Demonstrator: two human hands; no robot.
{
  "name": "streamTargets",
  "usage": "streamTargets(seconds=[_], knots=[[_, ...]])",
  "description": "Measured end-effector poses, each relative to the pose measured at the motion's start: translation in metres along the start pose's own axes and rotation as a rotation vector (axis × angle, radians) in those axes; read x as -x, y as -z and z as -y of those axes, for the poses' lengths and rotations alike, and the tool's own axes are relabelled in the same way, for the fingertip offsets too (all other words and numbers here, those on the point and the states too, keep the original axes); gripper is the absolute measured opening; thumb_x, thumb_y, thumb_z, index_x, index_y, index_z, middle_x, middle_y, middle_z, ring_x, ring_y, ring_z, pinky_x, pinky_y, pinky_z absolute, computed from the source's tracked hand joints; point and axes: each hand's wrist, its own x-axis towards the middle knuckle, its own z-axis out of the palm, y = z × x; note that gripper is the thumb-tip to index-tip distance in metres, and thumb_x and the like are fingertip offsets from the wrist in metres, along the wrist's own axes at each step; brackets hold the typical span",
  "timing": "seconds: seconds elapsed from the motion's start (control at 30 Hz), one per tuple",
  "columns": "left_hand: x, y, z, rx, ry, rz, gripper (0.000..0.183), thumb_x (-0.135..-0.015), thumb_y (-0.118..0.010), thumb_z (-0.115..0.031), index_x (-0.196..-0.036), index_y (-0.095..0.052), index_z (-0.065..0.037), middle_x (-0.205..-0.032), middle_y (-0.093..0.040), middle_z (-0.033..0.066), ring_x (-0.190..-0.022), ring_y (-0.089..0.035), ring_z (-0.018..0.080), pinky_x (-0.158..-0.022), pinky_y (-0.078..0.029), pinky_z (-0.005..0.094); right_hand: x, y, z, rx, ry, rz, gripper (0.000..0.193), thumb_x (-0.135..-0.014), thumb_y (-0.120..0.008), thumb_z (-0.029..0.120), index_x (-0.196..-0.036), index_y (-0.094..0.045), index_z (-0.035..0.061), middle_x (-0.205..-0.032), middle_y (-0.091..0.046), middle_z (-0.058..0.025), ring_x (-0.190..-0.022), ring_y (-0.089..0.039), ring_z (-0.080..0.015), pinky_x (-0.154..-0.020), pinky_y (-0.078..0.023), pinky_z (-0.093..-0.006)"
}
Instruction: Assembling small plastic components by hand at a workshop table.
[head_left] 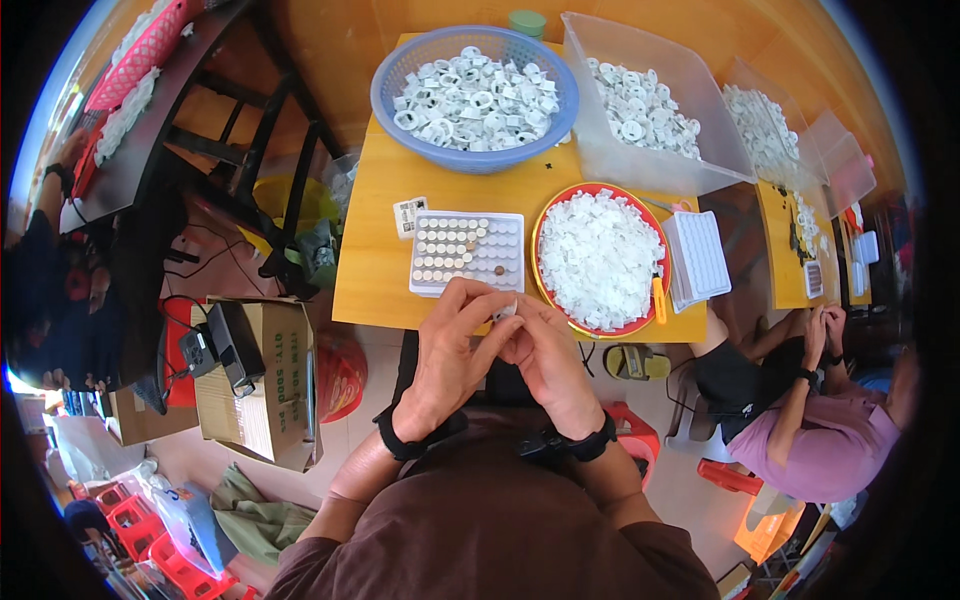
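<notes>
Close to the table's front edge, my left hand [452,335] and my right hand [552,368] meet with fingers pinched together. A small whitish piece [506,311] shows between the fingertips, gripped from both sides; its exact kind is too small and covered to tell. Just beyond my left hand lies a white tray with round pockets [509,238]. Silvery coin-shaped discs [440,250] fill much of its left side, and a brownish disc [499,270] sits apart on the right. Beyond my right hand stands a red-rimmed round tray [537,250] heaped with small white pieces [600,258].
A blue basket [470,157] and a clear bin [660,176], both with white ring-shaped parts, stand at the back. Stacked white trays [700,258] and a yellow cutter [659,298] lie right. A carton [255,385] stands on the left; a person [815,430] sits on the right.
</notes>
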Motion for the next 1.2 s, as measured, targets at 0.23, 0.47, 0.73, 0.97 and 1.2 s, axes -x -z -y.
streamTargets(seconds=[0.23,0.47,0.73,0.97,1.2], knots=[[-0.001,-0.002,0.003,-0.021,-0.008,0.019,0.021,-0.075,-0.065,0.001,-0.096,-0.062,0.000,-0.087,-0.056,0.0083,-0.076,-0.059,0.0169,-0.070,-0.049,0.0254,0.001,0.006,0.000,-0.042,-0.011,-0.048,0.022,-0.090,-0.051,0.013,-0.105,-0.057,-0.0019,-0.088,-0.062,-0.0051,-0.067,-0.055,-0.0058,-0.055,-0.044,-0.0188],[0.002,0.010,0.029,1.099,0.504,0.051,0.024,-0.089,-0.053,-0.015,-0.106,-0.056,0.002,-0.099,-0.059,0.0080,-0.085,-0.060,0.0152,-0.075,-0.052,0.0272,0.002,0.005,-0.001,-0.040,0.040,-0.112,0.023,-0.085,-0.057,0.007,-0.105,-0.057,-0.0032,-0.090,-0.063,-0.0073,-0.078,-0.062,-0.0120,-0.065,-0.052,-0.0218],[0.009,0.020,0.035,1.385,0.555,0.111,0.026,-0.090,-0.052,-0.017,-0.110,-0.055,0.000,-0.100,-0.060,0.0071,-0.086,-0.060,0.0126,-0.077,-0.051,0.0269,0.015,-0.009,0.013,0.366,0.241,-0.140,0.016,-0.079,-0.061,-0.002,-0.096,-0.061,-0.0035,-0.090,-0.062,-0.0086,-0.077,-0.063,-0.0163,-0.070,-0.052,-0.0243],[0.011,0.018,0.033,1.316,0.539,0.128,0.025,-0.090,-0.052,-0.016,-0.110,-0.056,0.000,-0.100,-0.060,0.0068,-0.088,-0.059,0.0120,-0.077,-0.051,0.0268,0.014,-0.028,0.015,1.008,0.828,-0.110,0.013,-0.072,-0.066,-0.005,-0.084,-0.061,-0.0007,-0.078,-0.062,-0.0079,-0.066,-0.060,-0.0149,-0.060,-0.047,-0.0241],[0.012,0.016,0.028,1.187,0.553,0.112,0.022,-0.089,-0.054,-0.013,-0.107,-0.058,-0.001,-0.099,-0.061,0.0059,-0.085,-0.059,0.0109,-0.076,-0.050,0.0257,0.012,-0.029,0.012,1.161,0.975,-0.122,0.017,-0.066,-0.065,-0.009,-0.078,-0.059,0.0020,-0.071,-0.059,-0.0095,-0.062,-0.058,-0.0223,-0.055,-0.045,-0.0283]])
